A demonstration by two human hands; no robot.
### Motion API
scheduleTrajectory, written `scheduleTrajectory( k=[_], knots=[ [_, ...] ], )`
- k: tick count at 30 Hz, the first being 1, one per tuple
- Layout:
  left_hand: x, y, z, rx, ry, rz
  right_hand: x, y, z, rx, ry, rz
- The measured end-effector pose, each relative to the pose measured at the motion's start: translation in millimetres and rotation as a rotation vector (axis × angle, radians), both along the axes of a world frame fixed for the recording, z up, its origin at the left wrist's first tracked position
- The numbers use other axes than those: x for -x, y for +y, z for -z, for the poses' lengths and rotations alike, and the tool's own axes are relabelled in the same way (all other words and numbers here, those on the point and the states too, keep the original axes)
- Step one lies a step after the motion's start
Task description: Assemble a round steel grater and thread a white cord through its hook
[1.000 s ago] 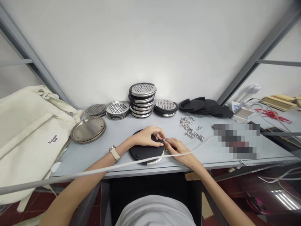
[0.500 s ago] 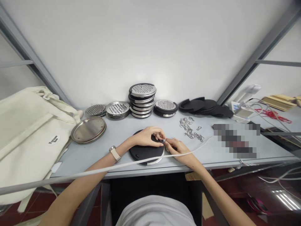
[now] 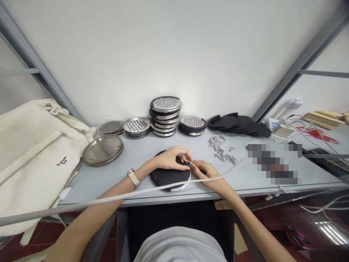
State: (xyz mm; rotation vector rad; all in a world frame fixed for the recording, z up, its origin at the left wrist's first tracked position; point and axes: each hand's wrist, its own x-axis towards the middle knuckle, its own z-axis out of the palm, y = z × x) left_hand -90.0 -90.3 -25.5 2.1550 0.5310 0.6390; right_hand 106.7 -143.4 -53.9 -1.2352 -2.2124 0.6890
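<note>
A stack of round graters with a black cover (image 3: 169, 177) lies flat at the front of the table, a silvery rim showing at its lower right. My left hand (image 3: 174, 158) rests over its upper part, thumb and curled fingers closed at the right edge. At that edge my right hand (image 3: 204, 170) pinches a small metal snap clip (image 3: 190, 164), mostly hidden by the fingertips. Both hands meet there. More loose metal clips (image 3: 217, 147) lie in a pile beyond my right hand.
Behind stand stacks of perforated round graters (image 3: 165, 116) and black round holders (image 3: 237, 123). Plain metal discs (image 3: 102, 150) lie left, beside a cream bag (image 3: 32, 156). A white cable (image 3: 109, 199) crosses before my hands. Cables and a charger (image 3: 283, 129) are at right.
The view shifts very slightly. My right fingers move minutely at the clip; both hands otherwise keep their places on the grater stack.
</note>
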Motion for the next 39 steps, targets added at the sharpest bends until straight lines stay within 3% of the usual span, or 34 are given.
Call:
scheduleTrajectory(
  k=[18,28,39],
  knots=[
    [-0.8,-0.6,0.3,0.005,-0.002,0.0,-2.1,0.8,3.0,0.017,0.031,0.0],
    [-1.2,-0.5,0.2,-0.083,0.022,-0.029,-0.1,-1.0,1.7,-0.028,-0.031,-0.009],
    [-1.0,0.4,1.6,-0.019,-0.002,-0.007,-0.2,-1.3,2.1,-0.02,-0.028,-0.007]
  ],
)
